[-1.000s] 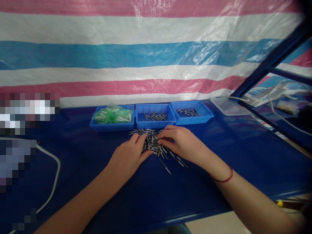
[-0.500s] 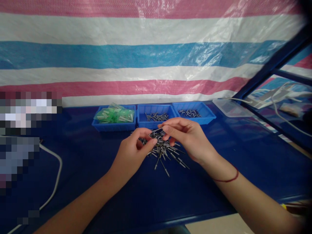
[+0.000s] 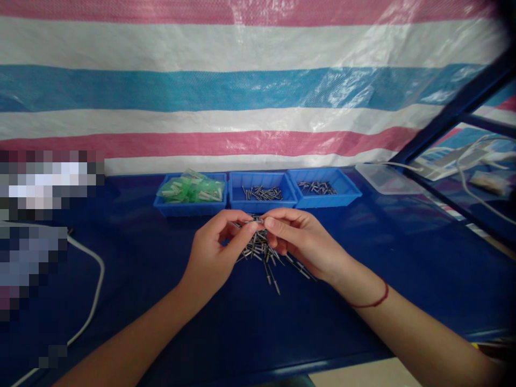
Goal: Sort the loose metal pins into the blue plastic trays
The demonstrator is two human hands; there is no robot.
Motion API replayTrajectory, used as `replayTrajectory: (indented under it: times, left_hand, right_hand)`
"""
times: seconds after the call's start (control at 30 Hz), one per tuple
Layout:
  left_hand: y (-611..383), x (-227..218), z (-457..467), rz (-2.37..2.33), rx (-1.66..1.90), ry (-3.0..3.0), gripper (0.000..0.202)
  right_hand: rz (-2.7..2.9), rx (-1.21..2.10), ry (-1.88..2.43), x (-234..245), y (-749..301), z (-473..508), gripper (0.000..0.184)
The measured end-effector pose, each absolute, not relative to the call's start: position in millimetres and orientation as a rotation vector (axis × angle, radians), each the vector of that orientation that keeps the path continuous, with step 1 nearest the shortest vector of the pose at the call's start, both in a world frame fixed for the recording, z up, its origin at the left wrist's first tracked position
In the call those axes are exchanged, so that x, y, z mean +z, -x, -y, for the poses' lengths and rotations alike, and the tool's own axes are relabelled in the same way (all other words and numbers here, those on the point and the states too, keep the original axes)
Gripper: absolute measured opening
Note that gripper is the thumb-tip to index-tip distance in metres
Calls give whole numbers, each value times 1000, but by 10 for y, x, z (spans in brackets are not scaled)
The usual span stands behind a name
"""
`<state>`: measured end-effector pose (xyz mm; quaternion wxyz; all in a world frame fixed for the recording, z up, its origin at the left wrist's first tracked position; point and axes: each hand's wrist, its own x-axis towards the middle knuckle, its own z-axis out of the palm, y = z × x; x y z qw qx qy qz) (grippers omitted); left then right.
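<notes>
A loose pile of small metal pins (image 3: 262, 252) lies on the dark blue table (image 3: 242, 322). Just above the pile my left hand (image 3: 213, 252) and my right hand (image 3: 302, 239) meet fingertip to fingertip. Both are pinched on a small metal pin (image 3: 258, 220) held between them. Behind the pile stand three blue trays: the left tray (image 3: 189, 207) holds green plastic pieces, the middle tray (image 3: 262, 201) and the right tray (image 3: 322, 196) each hold several metal pins.
A striped pink, white and blue tarp (image 3: 242, 86) hangs behind the table. A white cable (image 3: 94, 285) curves at the left. A clear plastic lid (image 3: 387, 180) lies at the back right beside a dark blue frame bar (image 3: 443, 115).
Both hands lifted off the pile, where they had lain spread on the pins, and came together pinching a pin above it.
</notes>
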<state>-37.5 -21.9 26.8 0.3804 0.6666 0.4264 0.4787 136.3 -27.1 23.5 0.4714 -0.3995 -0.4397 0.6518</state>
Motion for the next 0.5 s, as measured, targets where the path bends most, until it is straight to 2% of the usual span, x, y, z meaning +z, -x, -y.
replayTrajectory:
  times: [0.3,0.5]
  left_hand:
    - [403,243,224,-1036,1270,-1830,5]
    - [413,206,230,-1030,1255,-1895,6]
  right_hand:
    - [1256,1728,951,209,-1387,266,21]
    - [1252,1718,946,271,-1377,270,16]
